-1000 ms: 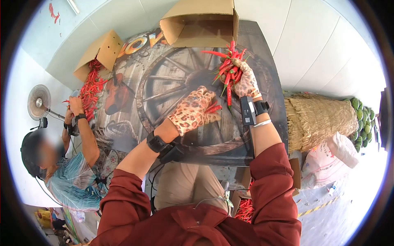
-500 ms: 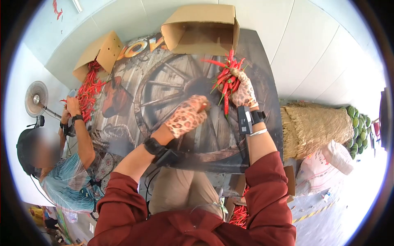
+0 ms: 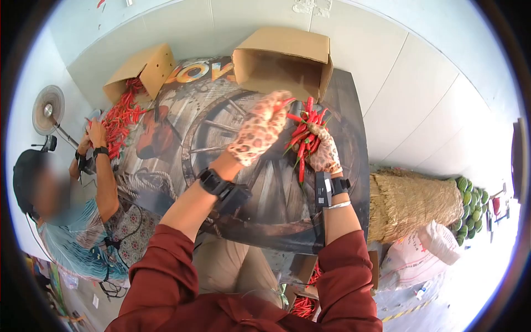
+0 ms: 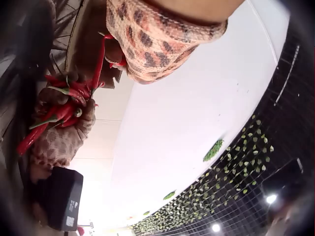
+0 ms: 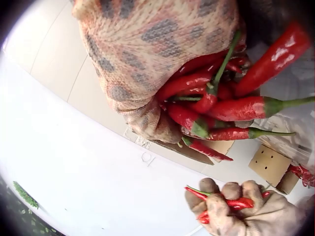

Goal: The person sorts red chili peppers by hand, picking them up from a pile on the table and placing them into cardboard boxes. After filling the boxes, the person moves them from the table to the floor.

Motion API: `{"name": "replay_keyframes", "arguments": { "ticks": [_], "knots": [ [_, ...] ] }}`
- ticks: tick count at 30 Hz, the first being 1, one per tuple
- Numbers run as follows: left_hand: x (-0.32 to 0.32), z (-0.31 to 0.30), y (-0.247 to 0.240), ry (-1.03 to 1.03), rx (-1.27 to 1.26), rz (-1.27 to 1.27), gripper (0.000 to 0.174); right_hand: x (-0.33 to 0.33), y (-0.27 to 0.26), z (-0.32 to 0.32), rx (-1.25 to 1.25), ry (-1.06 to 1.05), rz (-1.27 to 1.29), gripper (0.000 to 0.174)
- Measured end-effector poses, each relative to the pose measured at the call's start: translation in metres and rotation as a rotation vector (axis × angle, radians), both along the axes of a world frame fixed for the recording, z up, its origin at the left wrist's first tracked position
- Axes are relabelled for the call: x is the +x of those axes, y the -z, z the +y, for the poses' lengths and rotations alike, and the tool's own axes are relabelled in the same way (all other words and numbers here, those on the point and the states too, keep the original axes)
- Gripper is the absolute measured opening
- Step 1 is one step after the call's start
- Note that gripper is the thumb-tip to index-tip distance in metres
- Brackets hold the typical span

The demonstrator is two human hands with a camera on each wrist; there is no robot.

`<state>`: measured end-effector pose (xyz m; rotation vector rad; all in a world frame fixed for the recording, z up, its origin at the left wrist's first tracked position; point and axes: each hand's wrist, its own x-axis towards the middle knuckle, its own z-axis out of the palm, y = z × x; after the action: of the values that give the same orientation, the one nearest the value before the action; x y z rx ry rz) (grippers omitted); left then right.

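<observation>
Both hands wear leopard-print gloves. The right hand (image 3: pixel 324 154) grips a bunch of red chilies (image 3: pixel 301 135) with green stems, which fan out past the fingers over the table's right part. Close beside it, the left hand (image 3: pixel 260 128) is raised, its fingers curled round a few red chilies. In the right wrist view those chilies (image 5: pixel 240 203) show between the left hand's (image 5: pixel 246 211) fingers, and the bunch (image 5: pixel 211 105) fills the right hand's (image 5: pixel 157 54) palm.
An open cardboard box (image 3: pixel 282 41) lies on its side at the table's back. Leftward, another box (image 3: pixel 157 69) spills chilies (image 3: pixel 119 122) near a second person's hands (image 3: pixel 95 135). A straw-wrapped bundle (image 3: pixel 415 205) and a white sack (image 3: pixel 412 260) stand right of the table (image 3: pixel 265 232).
My left hand has moved up and away from my body, nearer the open box, with red chilies showing in it. My right hand still holds the bunch; the head view has shifted.
</observation>
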<state>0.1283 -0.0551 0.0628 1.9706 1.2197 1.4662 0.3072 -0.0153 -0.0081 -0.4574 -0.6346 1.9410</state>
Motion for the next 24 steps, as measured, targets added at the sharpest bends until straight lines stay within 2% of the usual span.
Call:
{"name": "replay_keyframes", "arguments": {
  "ticks": [1, 3, 4, 5, 7, 8, 11, 13, 15, 19, 21, 24],
  "knots": [
    [0.006, 0.009, 0.003, -0.007, 0.006, -0.010, 0.032, 0.001, 0.003, 0.002, 0.006, -0.007, -0.010, 0.030],
    [0.015, 0.024, 0.007, -0.103, 0.419, 0.195, 0.033, 0.002, 0.004, 0.006, 0.061, -0.100, 0.013, 0.032],
    [0.017, 0.026, 0.008, -0.025, 0.241, 0.152, 0.033, 0.001, 0.002, 0.005, 0.055, -0.095, -0.015, 0.032],
    [0.019, 0.029, 0.008, -0.028, 0.245, 0.145, 0.033, 0.000, 0.000, 0.003, 0.058, -0.097, -0.022, 0.032],
    [0.022, 0.030, 0.007, -0.084, 0.175, 0.394, 0.034, -0.006, -0.010, -0.008, -0.052, 0.029, -0.050, 0.029],
    [0.020, 0.036, 0.015, 0.009, 0.140, 0.308, 0.034, -0.003, -0.005, -0.005, -0.009, 0.005, -0.025, 0.027],
    [0.020, 0.037, 0.037, -0.033, 0.201, 0.297, 0.033, -0.004, -0.002, -0.001, -0.069, 0.018, 0.031, 0.025],
    [0.024, 0.036, 0.039, -0.010, 0.116, 0.264, 0.033, -0.002, 0.007, 0.005, -0.007, -0.052, 0.083, 0.024],
    [0.032, 0.035, 0.046, -0.120, 0.096, 0.323, 0.033, -0.007, 0.009, 0.008, -0.074, 0.009, 0.073, 0.027],
    [0.040, 0.035, 0.059, -0.150, 0.052, 0.241, 0.038, -0.006, 0.003, 0.003, -0.051, 0.011, 0.103, 0.026],
    [0.040, 0.036, 0.065, -0.158, 0.098, 0.268, 0.044, -0.005, 0.005, 0.005, -0.071, -0.017, 0.124, 0.027],
    [0.040, 0.026, 0.049, -0.112, -0.076, 0.317, 0.059, -0.004, 0.011, 0.009, -0.046, -0.052, 0.146, 0.027]
  ]
}}
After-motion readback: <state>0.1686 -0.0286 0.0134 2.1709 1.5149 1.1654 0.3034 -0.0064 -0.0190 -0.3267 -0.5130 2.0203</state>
